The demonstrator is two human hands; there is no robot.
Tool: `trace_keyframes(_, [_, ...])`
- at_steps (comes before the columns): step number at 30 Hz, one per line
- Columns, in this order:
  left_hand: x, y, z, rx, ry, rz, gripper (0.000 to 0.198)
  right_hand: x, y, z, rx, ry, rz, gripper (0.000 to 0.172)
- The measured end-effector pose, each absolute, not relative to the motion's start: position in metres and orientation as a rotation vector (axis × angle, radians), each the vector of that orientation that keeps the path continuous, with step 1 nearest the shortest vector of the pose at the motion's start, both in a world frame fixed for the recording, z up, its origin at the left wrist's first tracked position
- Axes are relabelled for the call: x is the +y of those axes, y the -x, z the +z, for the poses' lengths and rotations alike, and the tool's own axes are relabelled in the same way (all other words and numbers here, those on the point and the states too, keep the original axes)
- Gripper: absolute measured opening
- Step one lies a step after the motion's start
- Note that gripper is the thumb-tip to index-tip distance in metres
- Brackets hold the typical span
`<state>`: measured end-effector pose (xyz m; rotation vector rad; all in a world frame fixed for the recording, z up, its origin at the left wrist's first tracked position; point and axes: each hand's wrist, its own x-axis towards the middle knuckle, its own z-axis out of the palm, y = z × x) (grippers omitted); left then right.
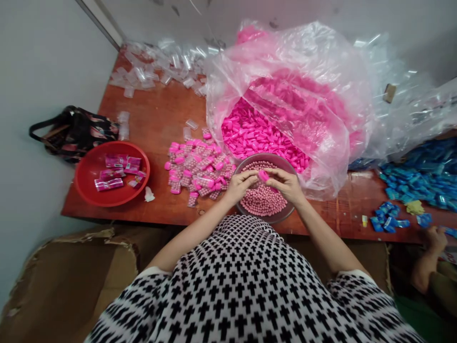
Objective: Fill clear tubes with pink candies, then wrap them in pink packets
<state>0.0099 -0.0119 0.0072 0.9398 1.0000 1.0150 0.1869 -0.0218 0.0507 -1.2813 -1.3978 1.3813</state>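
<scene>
Both my hands meet over a grey bowl (242, 166) full of small pink beads (262, 202). My left hand (241, 185) is closed around a small clear tube that mostly hides in its fingers. My right hand (285, 183) pinches a pink cap (263, 176) against the end of that tube. Just left of the bowl lies a pile of filled clear tubes with pink caps (198, 171). Behind the bowl a big clear plastic bag (285, 85) lies open, holding many loose pink caps (250, 131).
A red bowl (89, 186) with a few pink-wrapped packs sits at the table's left, a dark handbag (74, 131) beside it. Empty clear tubes (153, 71) are heaped at the back. Blue pieces (421, 183) cover the right side, where another person's hand (436, 238) rests. Cardboard (67, 281) lies below the table edge.
</scene>
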Motion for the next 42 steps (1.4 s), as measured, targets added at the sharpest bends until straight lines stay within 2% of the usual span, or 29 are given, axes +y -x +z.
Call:
trace_keyframes(2, [-0.009,-0.010,0.010,0.957,-0.745,1.060,0.037,-0.024,-0.188,0.053,-1.125,1.180,1.593,0.043])
trace_keyframes(5, [-0.006,-0.007,0.014,0.951,-0.671,1.091,0.039,-0.029,-0.188,0.050,-0.936,1.096,1.695,0.045])
trace_keyframes(10, [-0.012,-0.002,0.016,1.002,-1.089,1.074,0.027,-0.027,-0.181,0.047,-0.816,1.146,1.622,0.037])
trace_keyframes(13, [-0.018,-0.003,0.017,0.996,-1.249,1.098,0.021,-0.024,-0.175,0.052,-0.841,1.184,1.812,0.037])
trace_keyframes(16, [-0.022,-0.005,0.018,1.029,-1.243,1.116,0.020,-0.026,-0.168,0.054,-0.717,1.166,1.966,0.029])
trace_keyframes(25, [-0.024,0.000,0.023,1.037,-1.363,1.127,0.020,-0.035,-0.142,0.029,-0.371,1.127,1.871,0.017])
trace_keyframes(32, [-0.026,0.020,-0.001,1.151,-1.250,1.094,0.023,-0.024,-0.125,0.009,-0.409,1.151,1.955,0.019])
trace_keyframes(36, [-0.029,0.045,-0.027,1.247,-1.068,1.137,0.025,-0.013,-0.089,-0.005,-0.619,1.237,1.951,0.027])
trace_keyframes(42, [-0.015,0.100,-0.071,1.701,-0.939,1.293,0.025,-0.011,-0.037,-0.029,-0.893,1.330,1.836,0.062])
